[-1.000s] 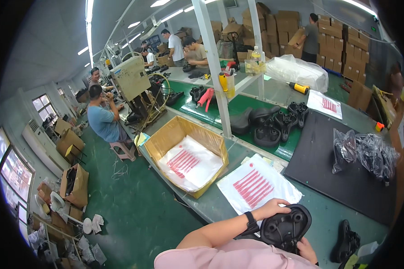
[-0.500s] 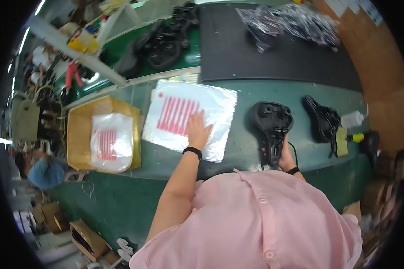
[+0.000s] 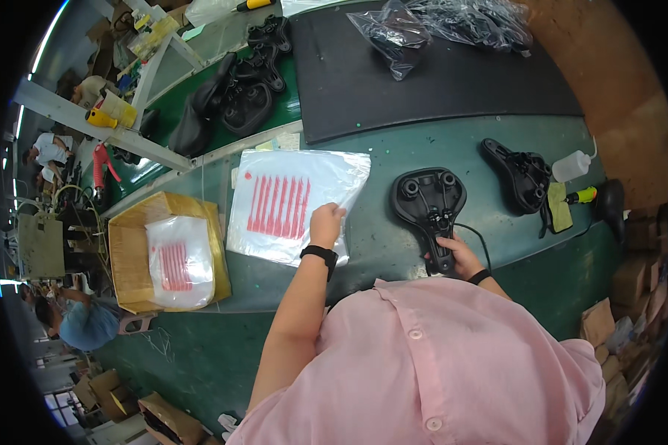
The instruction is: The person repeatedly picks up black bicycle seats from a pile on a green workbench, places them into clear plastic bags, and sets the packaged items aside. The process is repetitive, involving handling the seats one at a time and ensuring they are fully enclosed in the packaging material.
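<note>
On the green bench lies a stack of clear plastic bags printed with red stripes. My left hand is over the right part of the stack, its fingers curled in a pinch on the top bag, whose right side looks raised. My right hand grips a black bicycle saddle by its narrow nose; the underside with its rails and two round springs faces up. Some of my right fingers are hidden beneath the nose. Farther right rests another black saddle, also underside up.
A yellow bin with more striped bags stands at the left. Bagged saddles lie on a black mat at the back. Other saddles are piled far left. A white bottle and a yellow-green cloth sit right.
My left hand has gone from lying spread on the bags to a pinch near their right side. My right hand still holds the saddle. The whole view has shifted slightly.
</note>
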A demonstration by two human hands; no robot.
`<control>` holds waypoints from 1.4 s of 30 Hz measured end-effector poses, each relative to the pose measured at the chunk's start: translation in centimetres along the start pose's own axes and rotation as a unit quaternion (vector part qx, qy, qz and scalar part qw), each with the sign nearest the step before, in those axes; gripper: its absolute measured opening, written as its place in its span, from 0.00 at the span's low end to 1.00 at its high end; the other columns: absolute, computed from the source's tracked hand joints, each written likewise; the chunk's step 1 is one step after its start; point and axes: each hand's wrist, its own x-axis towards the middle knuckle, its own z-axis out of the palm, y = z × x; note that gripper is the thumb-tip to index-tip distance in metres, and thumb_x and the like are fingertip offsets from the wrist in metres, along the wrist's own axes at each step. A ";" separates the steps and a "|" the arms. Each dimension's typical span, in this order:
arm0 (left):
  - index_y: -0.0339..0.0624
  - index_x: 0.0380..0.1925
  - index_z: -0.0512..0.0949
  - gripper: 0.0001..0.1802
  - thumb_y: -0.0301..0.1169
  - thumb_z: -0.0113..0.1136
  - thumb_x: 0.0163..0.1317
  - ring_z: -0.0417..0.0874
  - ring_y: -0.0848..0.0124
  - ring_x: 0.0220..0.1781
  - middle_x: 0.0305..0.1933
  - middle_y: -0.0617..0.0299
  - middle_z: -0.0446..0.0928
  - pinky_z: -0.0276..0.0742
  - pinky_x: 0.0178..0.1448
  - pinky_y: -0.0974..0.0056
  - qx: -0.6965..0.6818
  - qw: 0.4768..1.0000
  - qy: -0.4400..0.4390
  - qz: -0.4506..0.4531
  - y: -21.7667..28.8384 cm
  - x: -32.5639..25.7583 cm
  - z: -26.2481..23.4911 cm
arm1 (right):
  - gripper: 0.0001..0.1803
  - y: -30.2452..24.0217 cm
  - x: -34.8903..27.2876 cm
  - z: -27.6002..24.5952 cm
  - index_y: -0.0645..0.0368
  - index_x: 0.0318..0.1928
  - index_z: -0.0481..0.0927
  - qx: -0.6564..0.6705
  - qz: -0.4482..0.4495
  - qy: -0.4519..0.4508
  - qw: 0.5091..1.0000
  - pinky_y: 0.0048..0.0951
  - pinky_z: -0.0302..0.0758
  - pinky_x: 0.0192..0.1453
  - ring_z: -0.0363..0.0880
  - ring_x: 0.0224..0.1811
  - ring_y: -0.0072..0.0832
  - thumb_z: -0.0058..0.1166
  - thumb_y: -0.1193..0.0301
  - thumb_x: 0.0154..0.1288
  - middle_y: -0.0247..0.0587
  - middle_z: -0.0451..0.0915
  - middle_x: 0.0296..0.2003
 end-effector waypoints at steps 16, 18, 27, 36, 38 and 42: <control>0.34 0.29 0.80 0.10 0.29 0.68 0.50 0.80 0.67 0.29 0.26 0.57 0.80 0.74 0.34 0.62 -0.238 0.969 0.017 -0.058 -4.5 -0.1 -3.5 | 0.32 -4.5 3.8 15.7 0.62 0.62 0.65 -0.082 0.012 -0.206 0.975 0.27 0.74 0.55 0.77 0.49 0.26 0.62 0.74 0.58 0.39 0.77 0.51; 0.32 0.39 0.80 0.14 0.28 0.62 0.53 0.85 0.57 0.42 0.38 0.48 0.83 0.77 0.44 0.56 -0.281 0.952 0.111 0.057 -0.9 -0.2 -4.4 | 0.31 -2.8 7.0 18.4 0.61 0.61 0.67 -0.089 0.006 -0.217 0.972 0.28 0.76 0.52 0.78 0.46 0.26 0.62 0.74 0.58 0.38 0.78 0.48; 0.40 0.22 0.77 0.11 0.33 0.69 0.53 0.75 0.76 0.21 0.19 0.66 0.76 0.70 0.27 0.69 -0.201 0.972 -0.041 -0.116 -5.6 -2.5 -3.4 | 0.19 3.0 14.1 20.6 0.61 0.53 0.72 -0.114 0.005 -0.123 0.986 0.35 0.80 0.42 0.81 0.37 0.30 0.58 0.78 0.60 0.40 0.80 0.40; 0.42 0.33 0.77 0.10 0.37 0.63 0.61 0.79 0.71 0.27 0.29 0.62 0.80 0.74 0.29 0.67 -0.656 0.710 0.018 -0.258 -11.4 -2.4 -4.0 | 0.25 2.7 15.3 18.4 0.64 0.53 0.71 -0.155 -0.063 -0.072 0.983 0.32 0.79 0.44 0.80 0.39 0.29 0.64 0.80 0.53 0.41 0.80 0.42; 0.41 0.37 0.76 0.09 0.35 0.61 0.63 0.81 0.70 0.31 0.31 0.61 0.79 0.78 0.32 0.63 -0.711 0.660 0.049 -0.238 -9.9 -3.1 -8.3 | 0.27 2.2 15.4 17.7 0.65 0.53 0.70 -0.179 -0.089 -0.070 0.977 0.32 0.77 0.47 0.80 0.40 0.29 0.65 0.81 0.51 0.42 0.80 0.43; 0.42 0.37 0.75 0.05 0.32 0.57 0.65 0.80 0.68 0.37 0.35 0.61 0.79 0.79 0.42 0.59 -0.767 0.614 0.122 -0.141 -10.4 -4.9 -11.7 | 0.29 1.7 15.0 17.4 0.64 0.54 0.71 -0.204 -0.113 -0.067 0.970 0.31 0.76 0.50 0.79 0.42 0.28 0.65 0.81 0.50 0.41 0.80 0.44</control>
